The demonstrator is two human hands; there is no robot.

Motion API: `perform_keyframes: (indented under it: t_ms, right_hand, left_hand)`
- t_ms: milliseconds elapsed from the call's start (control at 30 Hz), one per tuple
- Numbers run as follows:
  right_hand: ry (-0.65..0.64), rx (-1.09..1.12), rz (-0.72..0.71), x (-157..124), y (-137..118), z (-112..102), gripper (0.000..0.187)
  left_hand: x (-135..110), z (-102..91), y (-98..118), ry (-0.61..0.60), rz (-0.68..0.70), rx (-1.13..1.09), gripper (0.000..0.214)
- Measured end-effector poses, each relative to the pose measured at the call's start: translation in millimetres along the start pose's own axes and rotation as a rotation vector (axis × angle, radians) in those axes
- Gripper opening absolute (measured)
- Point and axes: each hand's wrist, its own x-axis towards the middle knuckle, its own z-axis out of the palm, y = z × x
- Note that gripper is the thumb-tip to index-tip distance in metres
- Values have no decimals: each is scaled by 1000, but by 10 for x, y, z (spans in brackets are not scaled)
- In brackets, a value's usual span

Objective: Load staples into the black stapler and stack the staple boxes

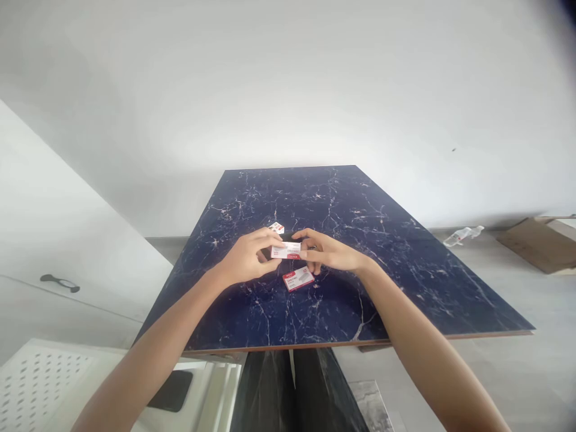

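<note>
Above the middle of a dark blue marbled table (382, 270), my left hand (246, 258) and my right hand (324, 251) pinch a small white and red box (286, 250) between their fingertips, one hand at each end. A second small red and white box (297, 279) lies flat on the table just below the hands. A third small box (276, 227) lies on the table just beyond my left hand's fingers.
A white wall rises behind the table. On the floor at the right lie a clear plastic bottle (461, 236) and a brown cardboard box (537, 243). A white cabinet with a dark handle (59, 282) stands at the left, and a dark phone (171, 390) lies on a white surface below.
</note>
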Motion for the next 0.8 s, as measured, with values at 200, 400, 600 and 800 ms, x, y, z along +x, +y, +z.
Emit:
perform_keyframes:
  t_ms: [200, 400, 600, 800]
  right_hand:
    - [100, 20, -90, 98, 77, 125, 44]
    - [120, 49, -130, 101, 112, 110, 43]
    - [100, 8, -110, 86, 87, 116, 44]
    - [264, 129, -143, 101, 58, 92, 48]
  left_hand:
    - [-6, 161, 30, 41, -80, -475, 36]
    - [8, 166, -7, -75, -329, -980, 43]
    - [21, 178, -13, -30, -370, -912, 32]
    - [45, 147, -69, 195, -410, -901, 30]
